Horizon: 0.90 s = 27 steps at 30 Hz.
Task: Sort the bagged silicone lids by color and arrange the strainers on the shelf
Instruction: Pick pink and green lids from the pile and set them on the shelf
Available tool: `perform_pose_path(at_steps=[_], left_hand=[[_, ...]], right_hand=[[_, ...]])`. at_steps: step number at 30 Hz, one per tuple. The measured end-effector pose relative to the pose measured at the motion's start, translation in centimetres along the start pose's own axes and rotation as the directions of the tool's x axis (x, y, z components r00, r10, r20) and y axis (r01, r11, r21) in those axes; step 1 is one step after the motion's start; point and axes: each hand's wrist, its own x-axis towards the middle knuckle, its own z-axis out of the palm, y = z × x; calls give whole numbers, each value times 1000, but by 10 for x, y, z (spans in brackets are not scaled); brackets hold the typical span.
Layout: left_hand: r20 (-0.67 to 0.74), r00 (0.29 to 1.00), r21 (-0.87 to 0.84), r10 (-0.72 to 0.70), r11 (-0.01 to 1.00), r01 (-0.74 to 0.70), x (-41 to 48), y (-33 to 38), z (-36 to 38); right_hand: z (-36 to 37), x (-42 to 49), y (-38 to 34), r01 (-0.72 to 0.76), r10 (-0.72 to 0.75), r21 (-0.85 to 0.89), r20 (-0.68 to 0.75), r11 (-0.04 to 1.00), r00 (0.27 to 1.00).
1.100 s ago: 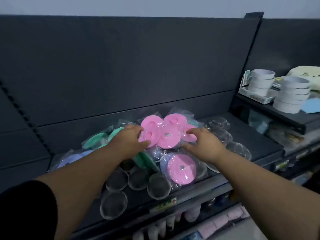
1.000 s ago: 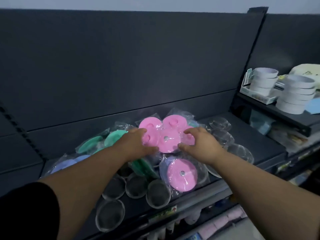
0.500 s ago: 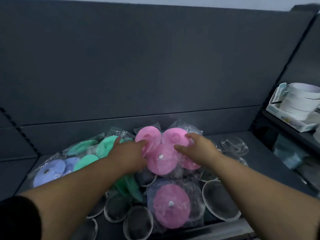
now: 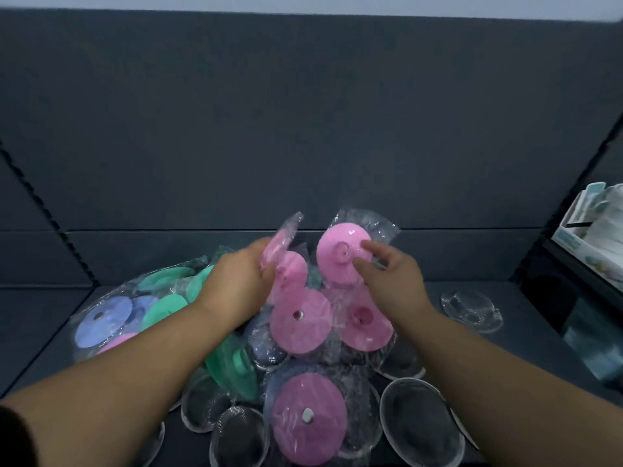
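A heap of bagged silicone lids lies on the dark shelf [image 4: 526, 335]. My left hand [image 4: 236, 284] grips a bagged pink lid [image 4: 274, 246] tilted on edge, lifted off the heap. My right hand [image 4: 391, 278] pinches another bagged pink lid [image 4: 340, 254], raised and facing me. More pink lids [image 4: 300, 323] lie between and below my hands, one [image 4: 308, 416] near the front. Green lids [image 4: 163, 311] and purple lids [image 4: 102, 321] sit at the left. Clear round strainers [image 4: 419, 423] lie along the shelf front.
One clear strainer [image 4: 470, 306] lies apart at the right. A neighbouring shelf at the far right holds a white box with stacked white items [image 4: 596, 224]. The dark back panel [image 4: 303, 129] rises behind the heap.
Both hands went from resting on the pink lids to lifting one bagged pink lid each off the heap. The view came closer and turned left.
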Motion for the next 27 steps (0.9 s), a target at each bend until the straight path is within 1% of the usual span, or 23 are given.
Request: perform_pose_path(at_steps=[2, 3, 4, 5, 6, 7, 8, 9, 10, 11, 13, 14, 16, 17, 18, 19, 21, 22, 23, 25, 27], left_hand=[[-59, 996, -163, -63, 985, 52, -5, 9, -6], [-66, 992, -272, -110, 958, 88, -9, 13, -6], [-37, 985, -402, -170, 905, 141, -12, 18, -6], [39, 970, -561, -241, 797, 221, -15, 23, -4], [151, 942, -704, -299, 637, 315, -19, 31, -3], [262, 908, -800, -328, 453, 394, -22, 37, -2], [350, 878, -851, -327, 281, 444, -24, 42, -2], [413, 857, -866, -308, 159, 474, -24, 44, -2], [462, 842, -861, -280, 86, 501, -23, 44, -2], [502, 829, -846, -245, 61, 530, -22, 44, -3], [551, 807, -810, -215, 96, 578, -21, 41, -3], [553, 799, -800, -235, 118, 589, -22, 40, -2], [525, 789, -802, -318, 125, 584, -23, 38, 2], [503, 785, -808, -362, 126, 576, -24, 37, 5], [477, 782, -813, -400, 136, 566, -24, 36, 7], [447, 782, -820, -435, 149, 552, -24, 34, 9], [370, 792, -841, -487, 186, 507, -24, 30, 9], [328, 801, -849, -501, 215, 482, -23, 27, 8], [287, 810, -854, -511, 247, 459, -23, 24, 7], [208, 825, -858, -526, 307, 412, -23, 18, 5], [148, 836, -863, -528, 344, 370, -25, 14, 3]], right_hand=[[-7, -1, -5, 143, -145, -48, -55, 989, 988], [-9, -3, -8, 222, -227, -84, -64, 971, 972], [-11, -7, -11, 296, -303, -110, -57, 949, 951], [-11, -12, -13, 364, -370, -120, -28, 923, 929], [-11, -17, -13, 435, -434, -114, 29, 893, 900], [-10, -23, -11, 507, -497, -106, 108, 855, 861], [-8, -27, -6, 573, -547, -111, 196, 812, 814], [-6, -32, -1, 628, -580, -129, 276, 767, 766], [-3, -35, 7, 673, -604, -156, 331, 723, 725], [-1, -37, 13, 710, -628, -180, 354, 681, 693], [1, -40, 22, 755, -664, -189, 378, 627, 646], [1, -41, 23, 768, -666, -184, 402, 613, 628], [1, -43, 24, 785, -654, -168, 467, 596, 596], [2, -44, 25, 786, -644, -152, 490, 600, 587], [3, -44, 27, 770, -630, -126, 499, 626, 594], [5, -45, 27, 726, -606, -98, 482, 681, 633], [5, -44, 26, 557, -496, -82, 361, 826, 790], [4, -41, 26, 464, -416, -118, 295, 878, 861], [2, -37, 25, 392, -340, -190, 256, 900, 905], [0, -31, 25, 287, -185, -386, 280, 877, 942], [3, -28, 23, 186, -1, -524, 334, 831, 943]])
